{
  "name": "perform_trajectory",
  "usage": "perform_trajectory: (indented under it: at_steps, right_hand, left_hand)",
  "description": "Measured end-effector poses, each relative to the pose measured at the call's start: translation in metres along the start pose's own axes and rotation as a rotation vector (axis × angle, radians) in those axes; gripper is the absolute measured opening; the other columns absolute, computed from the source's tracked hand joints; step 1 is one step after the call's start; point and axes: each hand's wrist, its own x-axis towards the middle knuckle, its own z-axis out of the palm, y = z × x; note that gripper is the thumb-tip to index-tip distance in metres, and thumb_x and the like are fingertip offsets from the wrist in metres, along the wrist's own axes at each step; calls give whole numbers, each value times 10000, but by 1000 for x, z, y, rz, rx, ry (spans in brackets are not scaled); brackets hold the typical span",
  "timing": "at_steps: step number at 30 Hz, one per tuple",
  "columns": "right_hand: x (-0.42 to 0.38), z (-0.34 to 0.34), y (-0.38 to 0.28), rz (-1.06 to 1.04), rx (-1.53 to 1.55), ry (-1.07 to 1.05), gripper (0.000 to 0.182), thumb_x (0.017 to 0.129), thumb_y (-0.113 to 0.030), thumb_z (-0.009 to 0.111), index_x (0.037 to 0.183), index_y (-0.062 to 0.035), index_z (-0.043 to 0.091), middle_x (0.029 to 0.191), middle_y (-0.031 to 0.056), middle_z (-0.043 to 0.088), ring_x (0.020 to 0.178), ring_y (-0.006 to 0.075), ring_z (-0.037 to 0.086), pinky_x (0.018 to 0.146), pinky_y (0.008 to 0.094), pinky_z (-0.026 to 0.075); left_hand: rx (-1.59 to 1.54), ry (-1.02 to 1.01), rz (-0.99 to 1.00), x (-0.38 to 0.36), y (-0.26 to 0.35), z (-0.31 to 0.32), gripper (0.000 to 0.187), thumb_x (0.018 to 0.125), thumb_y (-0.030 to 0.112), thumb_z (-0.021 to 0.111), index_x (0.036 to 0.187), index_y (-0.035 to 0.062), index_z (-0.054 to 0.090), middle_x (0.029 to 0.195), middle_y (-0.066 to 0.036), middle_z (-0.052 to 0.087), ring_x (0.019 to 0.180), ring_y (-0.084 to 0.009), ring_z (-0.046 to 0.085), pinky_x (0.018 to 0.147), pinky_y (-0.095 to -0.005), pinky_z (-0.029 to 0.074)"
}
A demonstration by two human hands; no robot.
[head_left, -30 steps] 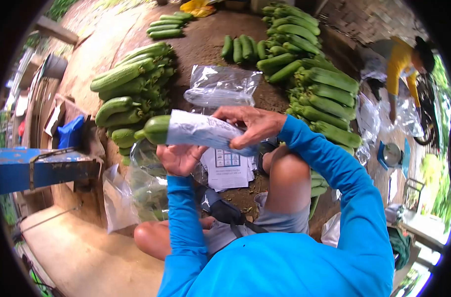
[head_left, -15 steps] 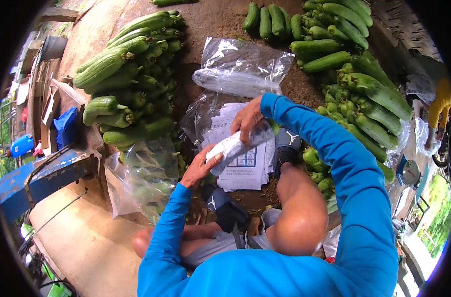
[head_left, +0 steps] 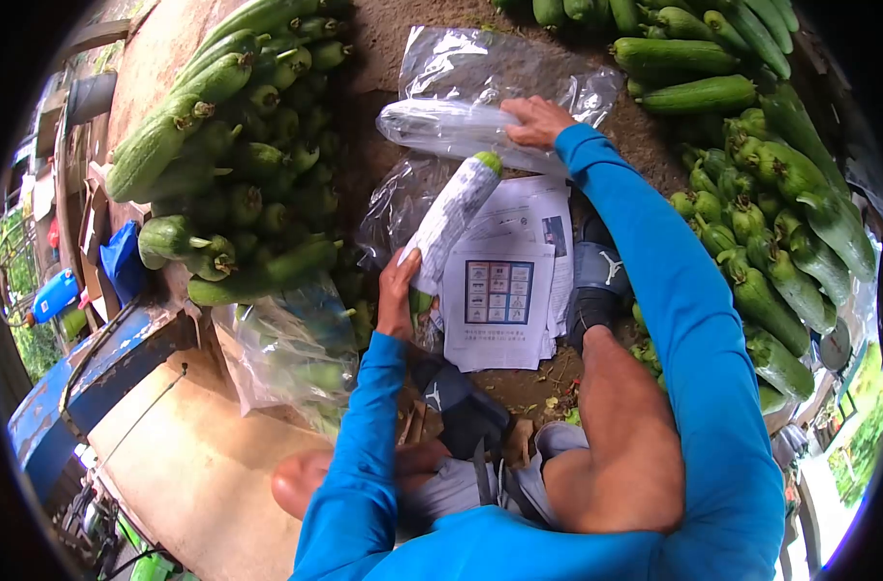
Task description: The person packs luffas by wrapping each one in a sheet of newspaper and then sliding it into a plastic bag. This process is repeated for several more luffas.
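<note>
My left hand [head_left: 399, 293] is closed around the lower end of a green gourd [head_left: 490, 163] wrapped in printed paper [head_left: 451, 219]. The wrapped gourd is tilted, its green tip showing at the top and some green below the paper. My right hand [head_left: 538, 122] reaches forward, its curled fingers gripping the right end of a pile of clear plastic bags [head_left: 441, 128]. Under and beside the wrapped gourd, a stack of printed paper sheets [head_left: 504, 334] lies on the ground between my feet.
Green gourds are heaped at the left [head_left: 252, 160] and right [head_left: 766, 232]. A clear plastic sheet [head_left: 301, 339] lies by the left heap. A blue-painted beam [head_left: 97, 378] stands at the left, and a round dial scale [head_left: 835, 347] at the right.
My right hand has left the wrapped gourd and moved forward onto the plastic bags. My left hand keeps hold of the gourd, which now points more upright. The view has shifted.
</note>
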Motion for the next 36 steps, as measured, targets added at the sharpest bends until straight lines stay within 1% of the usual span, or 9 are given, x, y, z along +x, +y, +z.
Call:
perform_trajectory:
  at_steps: [2, 3, 8, 10, 16, 19, 22, 27, 36]
  right_hand:
    - [-10, -16, -1, -115, 177, 77, 416, 824, -298, 589, 1189, -98, 591, 1185, 173, 629, 1076, 379, 595, 929, 458, 486]
    - [-15, -10, 1, -250, 182, 350, 381, 785, -290, 553, 1108, -100, 624, 1055, 177, 672, 971, 360, 643, 876, 474, 516]
    - [-47, -38, -19, -325, 211, 284, 456, 778, -213, 605, 1191, -18, 603, 1145, 209, 653, 1013, 389, 635, 907, 426, 513]
    - [-51, -32, -21, -499, 157, 476, 396, 757, -234, 580, 1128, -95, 588, 929, 137, 653, 829, 359, 647, 773, 469, 550]
    - [-55, -43, -22, -484, 169, 232, 424, 764, -208, 647, 1155, -53, 592, 970, 147, 627, 887, 355, 629, 805, 428, 525]
    - [-67, -53, -9, -309, 125, 446, 614, 802, -525, 704, 1219, -95, 571, 1193, 154, 543, 1114, 344, 557, 938, 462, 481]
    - [-94, -29, 18, -18, 33, 560, 811, 753, -632, 677, 1321, -80, 505, 1328, 194, 409, 1256, 366, 453, 1051, 472, 432]
    - [-88, 39, 47, 203, 414, 512, 852, 724, -537, 765, 1352, -46, 465, 1354, 234, 358, 1286, 382, 402, 1072, 452, 395]
    - [-6, 39, 68, 220, 841, 576, 622, 767, -443, 757, 1204, -34, 589, 1178, 162, 565, 1129, 285, 539, 939, 392, 457]
  left_hand:
    - [6, -16, 28, 12, 0, 5, 459, 923, 405, 547, 1222, 58, 543, 775, -51, 616, 458, -167, 567, 339, -252, 362]
    - [17, -30, 19, 14, 8, 13, 462, 919, 422, 548, 1208, 61, 545, 769, -54, 615, 455, -167, 567, 334, -253, 347]
    - [-8, -15, -2, 51, 27, 40, 452, 898, 500, 551, 1099, 96, 533, 718, -53, 575, 448, -176, 568, 316, -261, 305]
    - [-46, -16, -11, 62, 37, 53, 447, 897, 514, 547, 1089, 111, 528, 719, -51, 563, 447, -183, 566, 311, -257, 294]
    - [-155, -120, -5, 99, 54, 65, 408, 923, 510, 497, 1072, 133, 538, 727, -37, 560, 460, -179, 566, 321, -258, 281]
    - [-304, -136, -18, 103, 56, 67, 375, 928, 503, 484, 1047, 151, 537, 733, -52, 581, 454, -193, 564, 322, -256, 294]
    - [-478, -212, -63, 91, 57, 66, 383, 932, 510, 468, 1035, 154, 563, 721, -78, 603, 458, -213, 575, 311, -259, 338]
    - [-679, -219, -90, 102, 45, 71, 362, 921, 523, 486, 1034, 190, 572, 718, -93, 609, 474, -244, 585, 305, -275, 357]
    - [-581, -148, -93, 116, 39, 72, 353, 888, 498, 561, 1072, 196, 544, 811, -22, 603, 510, -233, 579, 321, -262, 368]
